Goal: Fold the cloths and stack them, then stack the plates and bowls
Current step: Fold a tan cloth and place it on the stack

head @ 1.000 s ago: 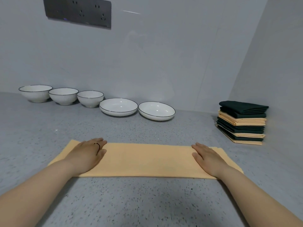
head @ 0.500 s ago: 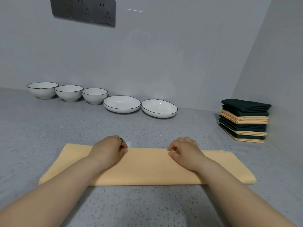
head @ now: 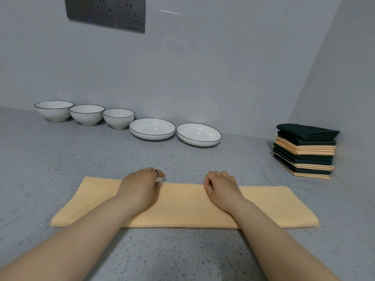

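One peach cloth [head: 182, 207] lies folded into a long strip on the speckled grey counter [head: 60, 159], close in front of the person. Its long axis runs left to right, roughly parallel to the back wall. The right end sits slightly nearer the camera than the left.

A second ago both hands lay flat, palms down, one on each end of the strip. Half a second ago they had come in to the middle with the fingers curled, and they stay there now. The cloth has barely shifted.

The left hand [head: 140, 189], with a ring [head: 155, 170] on one finger, is curled at the cloth's far long edge, pinching it just left of centre. The right hand [head: 221, 189] is curled the same way just right of centre, its thumb and fingertips nipping that same edge. The two hands are near each other but apart.

Along the back wall stand three white bowls [head: 86, 114] and two white plates [head: 152, 128] in a row, none of them stacked. At the right, well apart from the strip, sits a stack of folded cloths [head: 304, 151] in dark green and peach.
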Tool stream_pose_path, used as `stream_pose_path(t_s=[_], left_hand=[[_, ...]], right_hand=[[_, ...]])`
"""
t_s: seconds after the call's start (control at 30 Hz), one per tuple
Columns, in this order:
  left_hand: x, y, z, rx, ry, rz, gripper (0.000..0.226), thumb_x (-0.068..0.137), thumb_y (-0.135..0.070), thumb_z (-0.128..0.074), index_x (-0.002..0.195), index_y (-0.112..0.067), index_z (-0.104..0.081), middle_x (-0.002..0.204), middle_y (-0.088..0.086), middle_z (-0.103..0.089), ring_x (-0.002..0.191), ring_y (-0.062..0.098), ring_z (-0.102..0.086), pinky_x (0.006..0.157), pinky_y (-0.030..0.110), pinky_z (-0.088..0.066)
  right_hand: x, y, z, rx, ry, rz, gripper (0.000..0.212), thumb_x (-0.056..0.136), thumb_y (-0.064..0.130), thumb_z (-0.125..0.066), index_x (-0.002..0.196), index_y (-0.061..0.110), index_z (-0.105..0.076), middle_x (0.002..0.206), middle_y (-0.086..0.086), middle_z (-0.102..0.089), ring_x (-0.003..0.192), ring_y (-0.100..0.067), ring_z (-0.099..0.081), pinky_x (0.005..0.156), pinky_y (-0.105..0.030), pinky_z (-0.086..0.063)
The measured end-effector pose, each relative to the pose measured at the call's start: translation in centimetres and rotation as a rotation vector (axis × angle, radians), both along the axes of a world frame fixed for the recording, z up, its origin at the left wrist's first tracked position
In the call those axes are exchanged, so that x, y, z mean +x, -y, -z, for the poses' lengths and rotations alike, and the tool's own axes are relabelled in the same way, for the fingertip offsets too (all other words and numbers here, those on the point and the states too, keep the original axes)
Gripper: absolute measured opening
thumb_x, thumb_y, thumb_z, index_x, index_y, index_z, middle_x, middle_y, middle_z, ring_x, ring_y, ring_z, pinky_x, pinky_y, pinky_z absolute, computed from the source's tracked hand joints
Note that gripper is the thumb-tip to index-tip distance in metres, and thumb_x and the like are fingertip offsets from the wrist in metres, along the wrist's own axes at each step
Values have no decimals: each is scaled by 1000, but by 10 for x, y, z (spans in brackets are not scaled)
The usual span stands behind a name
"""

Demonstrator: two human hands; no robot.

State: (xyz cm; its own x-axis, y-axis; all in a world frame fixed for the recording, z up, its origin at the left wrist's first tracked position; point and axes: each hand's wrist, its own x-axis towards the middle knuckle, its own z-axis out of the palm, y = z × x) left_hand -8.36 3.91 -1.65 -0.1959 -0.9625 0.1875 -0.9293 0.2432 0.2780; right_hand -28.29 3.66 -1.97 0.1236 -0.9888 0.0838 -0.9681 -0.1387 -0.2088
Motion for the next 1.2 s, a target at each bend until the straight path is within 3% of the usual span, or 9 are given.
stream_pose_path(t_s=[0.1,0.2,0.37,0.47,0.63,0.87,1.03,1.13,1.2], left_hand=[[-15,-16,5,72,36,224,39,100,-30,-25,133,-17,-41,142,-4,-41,132,15,-36,113,28,-25],[-25,-25,14,180,166,210,52,101,-34,-16,148,-13,-11,157,-1,-5,145,7,-1,117,29,3],[-28,-25,18,200,211,164,52,101,-31,-15,149,-15,-2,158,-2,3,144,7,5,116,28,5],[-27,-26,17,204,219,168,52,101,-29,-14,149,-17,0,157,-3,4,144,6,5,116,27,5],[-8,-20,15,230,259,139,55,100,-37,-14,149,-17,2,157,-4,8,144,7,8,116,28,5],[66,-9,13,267,326,-62,57,99,-43,-11,148,-18,1,157,-5,4,145,8,3,117,27,-1],[75,-11,13,244,334,-108,55,99,-42,-11,148,-20,-1,157,-6,2,145,9,0,117,28,-2],[76,-12,14,241,342,-111,55,99,-42,-10,148,-19,-1,157,-6,3,145,9,2,118,30,-2],[76,-15,15,255,346,-119,55,99,-42,-9,148,-18,0,157,-5,4,145,9,3,118,31,-3]], right_hand=[[2,-1,4,-16,6,22,12,96,13,-33,93,22,-41,110,0,-51,105,-18,-39,93,-27,-27],[11,-1,4,-25,-44,86,31,90,3,-34,117,14,-45,124,-6,-47,118,-23,-38,101,-27,-24],[51,-18,9,-15,-10,-79,47,95,11,-33,142,9,-28,153,-9,-19,143,-21,-11,117,-31,-2],[54,-23,16,70,39,-139,47,101,21,-25,147,14,-19,156,-7,-12,144,-17,-8,118,-28,-1],[-9,-27,11,187,-96,-48,56,100,42,-19,149,20,-4,157,0,4,145,-13,4,116,-27,4],[-132,-47,6,228,-106,324,57,100,41,-17,148,14,-4,157,-2,0,145,-15,-1,116,-26,-5],[-122,-53,1,84,-196,411,54,100,34,-23,148,16,-6,157,-6,-1,145,-19,-2,118,-31,-3],[-82,-70,-6,-94,-132,215,52,99,28,-30,147,20,-14,157,-2,-9,145,-16,-8,115,-21,-4],[-49,-86,-6,-91,-94,-11,47,96,32,-30,140,19,-37,149,-1,-35,137,-16,-30,112,-17,-9]])
